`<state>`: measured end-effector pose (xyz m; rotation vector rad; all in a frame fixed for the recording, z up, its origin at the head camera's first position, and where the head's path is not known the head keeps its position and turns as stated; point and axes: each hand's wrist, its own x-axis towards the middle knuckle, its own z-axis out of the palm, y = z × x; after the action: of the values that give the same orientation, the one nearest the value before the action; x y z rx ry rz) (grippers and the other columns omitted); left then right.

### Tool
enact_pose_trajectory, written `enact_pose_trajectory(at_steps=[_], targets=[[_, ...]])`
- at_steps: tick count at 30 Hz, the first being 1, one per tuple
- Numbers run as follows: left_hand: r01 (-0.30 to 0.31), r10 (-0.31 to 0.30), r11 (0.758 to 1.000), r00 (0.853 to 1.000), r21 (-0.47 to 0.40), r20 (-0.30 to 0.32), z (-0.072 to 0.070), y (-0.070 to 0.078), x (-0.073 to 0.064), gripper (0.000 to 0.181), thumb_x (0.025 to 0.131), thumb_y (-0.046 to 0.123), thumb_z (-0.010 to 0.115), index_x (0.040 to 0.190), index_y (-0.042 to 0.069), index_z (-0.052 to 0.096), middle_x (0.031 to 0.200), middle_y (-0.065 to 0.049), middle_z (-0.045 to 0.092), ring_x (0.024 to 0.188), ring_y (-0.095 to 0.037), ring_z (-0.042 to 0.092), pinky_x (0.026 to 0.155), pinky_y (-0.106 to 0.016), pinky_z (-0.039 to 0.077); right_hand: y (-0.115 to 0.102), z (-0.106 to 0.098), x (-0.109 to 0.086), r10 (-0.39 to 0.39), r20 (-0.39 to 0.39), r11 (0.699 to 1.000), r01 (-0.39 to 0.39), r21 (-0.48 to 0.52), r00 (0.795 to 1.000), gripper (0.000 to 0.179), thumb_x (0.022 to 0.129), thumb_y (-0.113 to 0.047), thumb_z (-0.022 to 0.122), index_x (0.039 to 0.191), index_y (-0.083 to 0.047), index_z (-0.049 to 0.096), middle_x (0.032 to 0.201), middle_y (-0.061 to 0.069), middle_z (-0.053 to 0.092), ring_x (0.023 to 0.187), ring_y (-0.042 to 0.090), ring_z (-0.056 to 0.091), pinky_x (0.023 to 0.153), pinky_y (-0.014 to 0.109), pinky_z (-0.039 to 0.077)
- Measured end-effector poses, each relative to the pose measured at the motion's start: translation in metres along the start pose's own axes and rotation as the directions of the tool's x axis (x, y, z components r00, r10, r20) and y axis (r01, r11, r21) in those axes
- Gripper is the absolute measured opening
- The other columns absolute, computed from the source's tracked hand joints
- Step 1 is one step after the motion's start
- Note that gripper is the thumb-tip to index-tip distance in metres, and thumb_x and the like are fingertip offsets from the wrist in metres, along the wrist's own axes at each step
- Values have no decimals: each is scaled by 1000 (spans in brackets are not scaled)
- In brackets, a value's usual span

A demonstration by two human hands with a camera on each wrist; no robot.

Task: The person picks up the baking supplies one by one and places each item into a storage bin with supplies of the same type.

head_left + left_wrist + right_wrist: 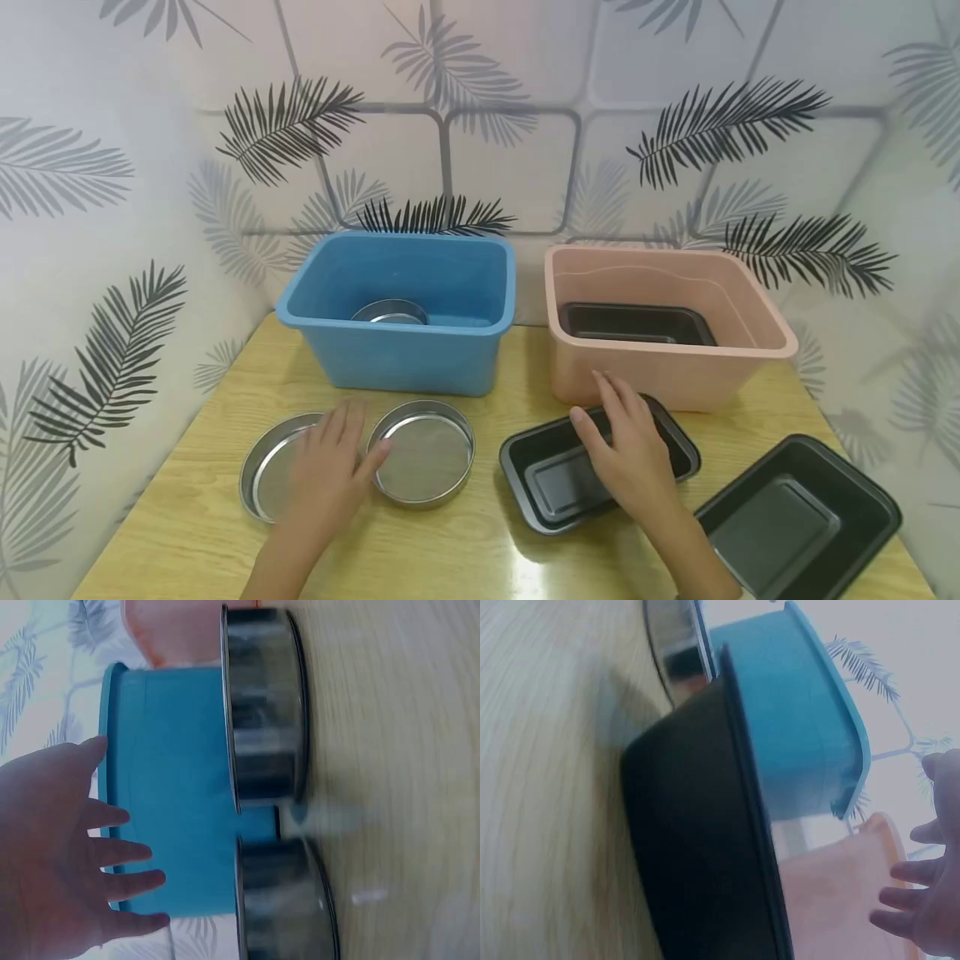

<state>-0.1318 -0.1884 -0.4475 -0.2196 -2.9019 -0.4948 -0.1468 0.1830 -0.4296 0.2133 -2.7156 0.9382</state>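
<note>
My left hand (pixel 326 471) hovers with fingers extended over two round metal cake pans, between the left cake pan (pixel 258 467) and the right cake pan (pixel 423 458). In the left wrist view the left hand (pixel 67 855) is spread and holds nothing. Above a dark loaf pan (pixel 555 483) is my right hand (pixel 630 442), its fingers apart and pointing toward the pink bin. The right wrist view shows the right hand (pixel 934 877) raised clear of the loaf pan (pixel 697 825), with nothing in it. A second dark loaf pan (pixel 795 517) lies at the right.
At the back left stands a blue bin (pixel 412 358) with a round pan (pixel 393 312) inside. Beside it, a pink bin (pixel 660 367) contains a dark loaf pan (pixel 637 323). The wooden table (pixel 202 517) meets a leaf-patterned wall covering (pixel 510 50) behind the bins.
</note>
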Motion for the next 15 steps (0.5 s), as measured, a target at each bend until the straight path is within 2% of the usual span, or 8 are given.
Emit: enact_pose_trajectory(at_steps=[4, 7, 11, 15], targets=[[35, -36, 999, 999, -42, -19, -11, -16, 1, 69, 107, 49, 42, 153, -1, 37, 155, -26, 40, 140, -49, 40, 113, -64, 34, -11, 7, 5, 26, 53, 982, -35, 186, 998, 63, 104, -52, 46, 157, -20, 36, 161, 9, 34, 148, 37, 31, 112, 69, 30], [76, -79, 990, 997, -116, -16, -20, -30, 5, 68, 107, 50, 39, 155, 1, 34, 156, -25, 39, 140, -49, 39, 112, -66, 33, -20, 14, 8, 27, 98, 949, -57, 310, 995, 61, 104, -51, 48, 156, -21, 38, 159, 9, 37, 142, 36, 41, 113, 64, 34], [109, -117, 971, 993, -212, -26, -34, -49, 15, 68, 108, 51, 35, 158, 5, 30, 158, -24, 38, 142, -50, 36, 111, -69, 31, -33, 29, 9, 27, 166, 901, -96, 424, 986, 59, 103, -54, 50, 155, -28, 39, 160, 4, 36, 133, 33, 52, 108, 57, 45], [116, -137, 953, 989, -281, -54, -48, -67, 26, 67, 108, 49, 34, 159, 7, 27, 158, -25, 36, 142, -50, 36, 108, -71, 32, -49, 45, 8, 33, 206, 854, -135, 503, 978, 57, 102, -54, 52, 153, -31, 42, 157, 0, 40, 138, 29, 49, 110, 53, 44]])
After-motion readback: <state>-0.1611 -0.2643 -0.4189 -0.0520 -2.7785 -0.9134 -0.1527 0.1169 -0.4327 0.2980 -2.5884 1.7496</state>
